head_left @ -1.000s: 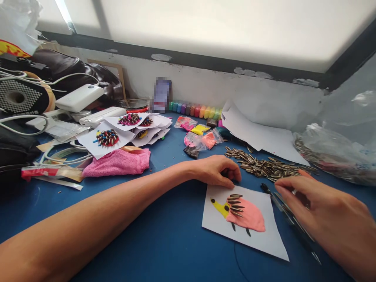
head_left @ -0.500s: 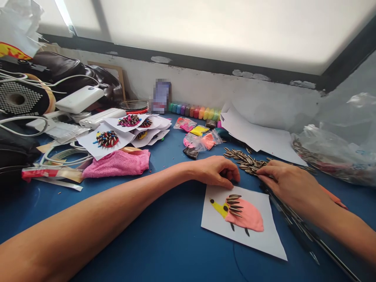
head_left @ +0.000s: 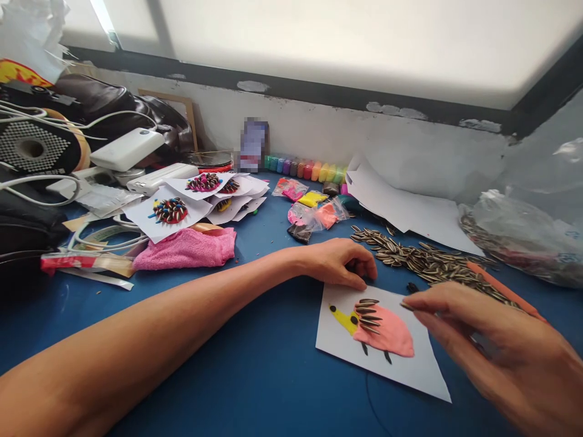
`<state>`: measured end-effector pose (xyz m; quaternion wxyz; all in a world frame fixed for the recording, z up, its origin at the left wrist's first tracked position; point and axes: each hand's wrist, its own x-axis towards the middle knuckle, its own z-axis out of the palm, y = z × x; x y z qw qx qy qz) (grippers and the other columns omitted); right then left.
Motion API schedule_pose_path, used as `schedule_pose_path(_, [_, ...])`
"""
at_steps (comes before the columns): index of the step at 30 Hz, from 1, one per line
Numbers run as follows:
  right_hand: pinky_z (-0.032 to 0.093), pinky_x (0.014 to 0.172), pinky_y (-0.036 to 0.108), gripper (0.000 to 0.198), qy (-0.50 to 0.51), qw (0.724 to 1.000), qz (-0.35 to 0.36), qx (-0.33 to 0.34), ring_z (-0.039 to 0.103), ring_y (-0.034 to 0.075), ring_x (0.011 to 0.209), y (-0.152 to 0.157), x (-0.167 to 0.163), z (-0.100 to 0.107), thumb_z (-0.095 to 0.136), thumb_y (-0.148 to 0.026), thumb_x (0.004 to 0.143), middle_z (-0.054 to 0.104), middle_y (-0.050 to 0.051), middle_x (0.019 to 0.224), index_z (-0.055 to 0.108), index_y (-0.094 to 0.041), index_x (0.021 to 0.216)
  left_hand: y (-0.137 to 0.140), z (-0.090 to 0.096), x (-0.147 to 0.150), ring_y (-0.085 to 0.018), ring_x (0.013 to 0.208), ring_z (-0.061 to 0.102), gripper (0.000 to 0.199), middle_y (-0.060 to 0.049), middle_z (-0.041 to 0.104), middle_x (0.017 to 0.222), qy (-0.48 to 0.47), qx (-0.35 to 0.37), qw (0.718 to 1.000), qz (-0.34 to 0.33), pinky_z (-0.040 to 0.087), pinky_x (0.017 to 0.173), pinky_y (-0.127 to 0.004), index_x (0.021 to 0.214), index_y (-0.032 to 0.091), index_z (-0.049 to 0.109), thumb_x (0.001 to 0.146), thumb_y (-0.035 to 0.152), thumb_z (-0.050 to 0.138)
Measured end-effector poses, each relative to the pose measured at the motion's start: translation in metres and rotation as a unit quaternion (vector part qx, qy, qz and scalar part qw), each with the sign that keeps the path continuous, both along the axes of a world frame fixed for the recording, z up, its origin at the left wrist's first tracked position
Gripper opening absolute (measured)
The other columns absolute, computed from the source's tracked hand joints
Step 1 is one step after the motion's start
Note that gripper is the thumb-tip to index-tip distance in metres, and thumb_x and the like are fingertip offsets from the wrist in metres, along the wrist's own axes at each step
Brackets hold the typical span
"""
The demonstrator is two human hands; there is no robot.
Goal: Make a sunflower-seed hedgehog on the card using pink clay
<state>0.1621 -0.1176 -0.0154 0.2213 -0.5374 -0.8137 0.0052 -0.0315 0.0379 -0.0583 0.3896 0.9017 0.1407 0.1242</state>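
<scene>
Pinched between the thumb and forefinger of my right hand (head_left: 496,346) is a sunflower seed (head_left: 407,306), held just above the right side of a white card (head_left: 332,346). On the card lies a hedgehog figure with a pink clay body (head_left: 392,332) and a yellow clay snout (head_left: 342,319). Several striped seeds (head_left: 368,315) fan out from its front. My left hand (head_left: 344,262) rests at the card's top edge, loosely curled with the thumb apart from the fingers and nothing in it. A pile of sunflower seeds (head_left: 423,262) spreads behind the card.
Small bags of coloured clay (head_left: 314,199) lie beyond my left hand. White paper sheets (head_left: 405,206) and a plastic bag of seeds (head_left: 519,237) stand at back right. Finished cards (head_left: 166,213), a pink cloth (head_left: 186,247) and a power bank (head_left: 127,149) crowd the left.
My right hand has come away from the seed pile toward the card with a seed between its fingertips. The left hand stays at the card's top edge.
</scene>
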Motion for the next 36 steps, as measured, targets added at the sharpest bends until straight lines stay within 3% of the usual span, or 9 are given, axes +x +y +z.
schedule_pose_path(3, [0.056, 0.074, 0.021, 0.02, 0.008, 0.997, 0.079, -0.008, 0.071, 0.015, 0.09, -0.01, -0.012, -0.011, 0.054, -0.028, 0.093, 0.072, 0.0, 0.104, 0.063, -0.03, 0.111, 0.0, 0.0, 0.001, -0.013, 0.084, 0.055, 0.023, -0.002, 0.06, 0.089, -0.006, 0.004, 1.0, 0.0, 0.044, 0.075, -0.023, 0.103, 0.011, 0.067, 0.081, 0.019, 0.067])
schedule_pose_path(5, [0.055, 0.079, 0.018, 0.02, 0.004, 0.996, 0.084, -0.008, 0.071, 0.013, 0.093, -0.014, -0.019, -0.017, 0.055, -0.024, 0.093, 0.072, -0.001, 0.104, 0.061, -0.029, 0.111, 0.0, 0.0, 0.001, -0.013, 0.083, 0.054, 0.024, -0.002, 0.06, 0.088, -0.007, 0.006, 1.0, -0.001, 0.043, 0.074, -0.023, 0.103, 0.011, 0.068, 0.081, 0.019, 0.068])
schedule_pose_path(14, [0.054, 0.072, 0.015, 0.014, -0.002, 0.997, 0.079, 0.023, 0.071, 0.01, 0.082, -0.014, -0.033, -0.02, 0.054, -0.021, 0.095, 0.071, -0.002, 0.09, 0.063, -0.025, 0.104, 0.0, -0.001, 0.001, -0.013, 0.084, 0.055, 0.021, -0.002, 0.06, 0.088, -0.009, 0.007, 1.0, -0.001, 0.044, 0.076, -0.023, 0.101, 0.013, 0.067, 0.081, 0.018, 0.068])
schedule_pose_path(28, [0.054, 0.077, 0.02, 0.017, -0.052, 0.994, 0.086, 0.041, 0.07, 0.013, 0.086, -0.016, -0.036, -0.024, 0.05, -0.017, 0.096, 0.071, 0.003, 0.097, 0.063, -0.022, 0.104, 0.0, 0.0, 0.001, -0.014, 0.084, 0.055, 0.021, -0.002, 0.06, 0.089, -0.004, 0.007, 1.0, 0.0, 0.044, 0.076, -0.024, 0.101, 0.013, 0.067, 0.081, 0.019, 0.067])
schedule_pose_path(36, [0.051, 0.066, 0.021, 0.015, -0.079, 0.992, 0.082, 0.047, 0.067, 0.012, 0.075, -0.017, -0.033, -0.024, 0.048, -0.019, 0.097, 0.068, 0.002, 0.089, 0.063, -0.022, 0.098, 0.0, 0.0, 0.001, -0.013, 0.084, 0.054, 0.023, -0.002, 0.06, 0.089, -0.005, 0.01, 1.0, 0.0, 0.043, 0.075, -0.023, 0.103, 0.012, 0.067, 0.081, 0.02, 0.068])
